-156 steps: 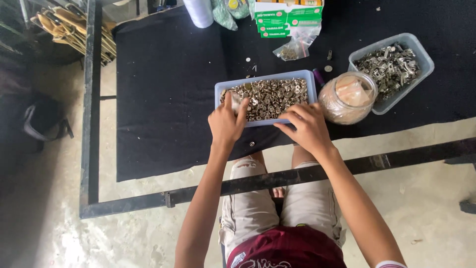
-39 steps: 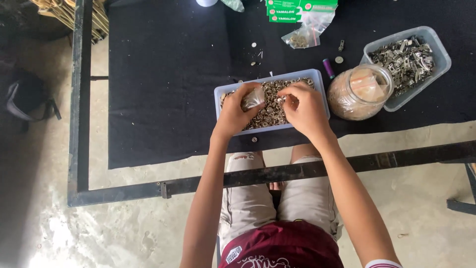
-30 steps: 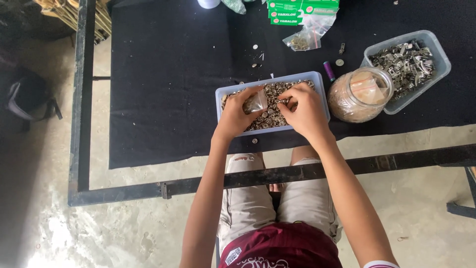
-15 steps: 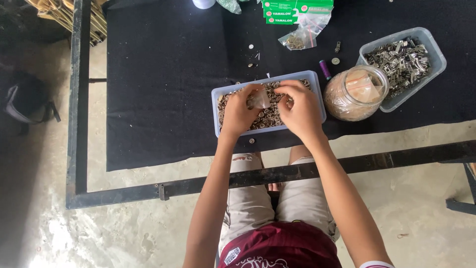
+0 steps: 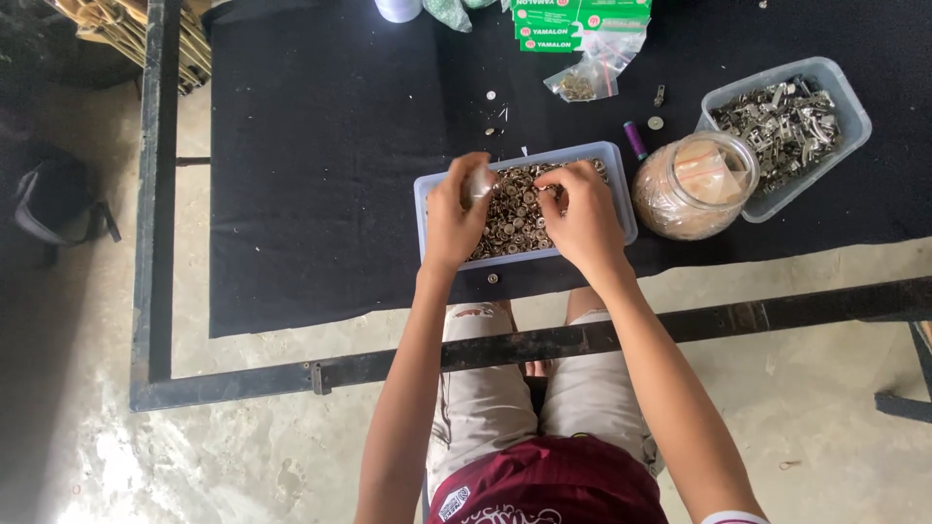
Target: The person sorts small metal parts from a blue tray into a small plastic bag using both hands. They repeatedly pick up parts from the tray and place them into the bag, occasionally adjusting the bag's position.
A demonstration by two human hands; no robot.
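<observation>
A shallow clear plastic tray (image 5: 617, 173) full of small round metal pieces sits on the black cloth in front of me. My left hand (image 5: 454, 212) is over the tray's left half, fingers closed on a small clear plastic bag (image 5: 481, 180). My right hand (image 5: 581, 210) is over the tray's right half, fingertips pinched on one or two of the small metal pieces (image 5: 512, 206). Both hands hover close together above the pile.
A clear jar (image 5: 695, 184) stands right of the tray, beside a tub of metal clips (image 5: 788, 120). Farther back lie a small zip bag (image 5: 586, 76), green boxes (image 5: 575, 19), a purple spool (image 5: 634, 139) and loose pieces. A black metal table frame (image 5: 544, 342) crosses over my knees.
Both hands moved from the tray's near edge onto the pile. The left hand took up a small clear bag; the right hand keeps picking metal pieces next to it.
</observation>
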